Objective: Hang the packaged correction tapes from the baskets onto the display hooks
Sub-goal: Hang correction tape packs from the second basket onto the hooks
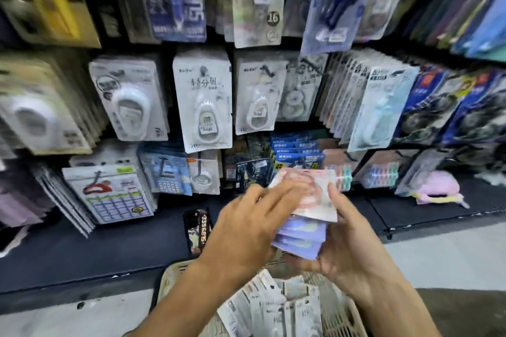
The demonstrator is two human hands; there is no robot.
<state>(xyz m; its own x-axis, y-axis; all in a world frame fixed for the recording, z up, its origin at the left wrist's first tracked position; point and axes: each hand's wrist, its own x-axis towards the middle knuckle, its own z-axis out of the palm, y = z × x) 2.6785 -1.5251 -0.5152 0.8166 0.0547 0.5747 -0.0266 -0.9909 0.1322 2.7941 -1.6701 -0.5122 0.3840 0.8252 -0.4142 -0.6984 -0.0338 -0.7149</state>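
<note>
**Stack of packaged tapes held between both hands, below centre of frame**

The right hand (353,243) cups a stack of packaged correction tapes (304,216) from beneath and the right, thumb curled over its edge. The left hand (246,224) lies on top, its straight fingers pressing the uppermost pack. That top pack is pinkish-white; those beneath are lilac. Directly below, at the bottom of the frame, a beige basket (342,312) holds more white packs (273,306). Hanging packs (202,98) fill the display wall above.
</note>
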